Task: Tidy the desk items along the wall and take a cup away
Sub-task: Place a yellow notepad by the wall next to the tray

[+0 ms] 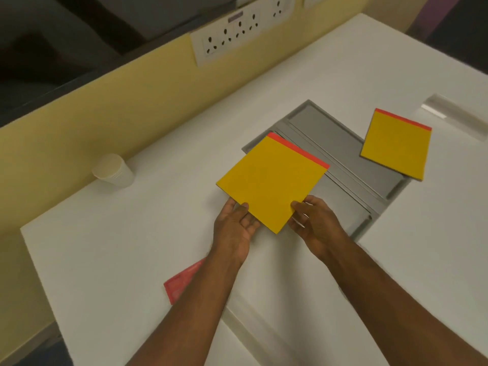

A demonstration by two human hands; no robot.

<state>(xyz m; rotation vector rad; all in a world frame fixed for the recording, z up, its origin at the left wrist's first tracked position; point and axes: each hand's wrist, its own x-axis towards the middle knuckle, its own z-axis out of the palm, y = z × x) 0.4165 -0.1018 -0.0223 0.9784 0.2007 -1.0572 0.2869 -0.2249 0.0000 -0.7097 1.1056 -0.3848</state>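
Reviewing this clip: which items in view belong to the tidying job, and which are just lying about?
Job items:
held yellow notepad, in left hand and right hand
second yellow notepad
paper cup
grey tray
red packet

Lying about:
wall sockets
clear object

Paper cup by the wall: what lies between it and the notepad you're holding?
Nothing. In the head view only bare white desk separates the paper cup from the held yellow notepad, gripped by left hand and right hand.
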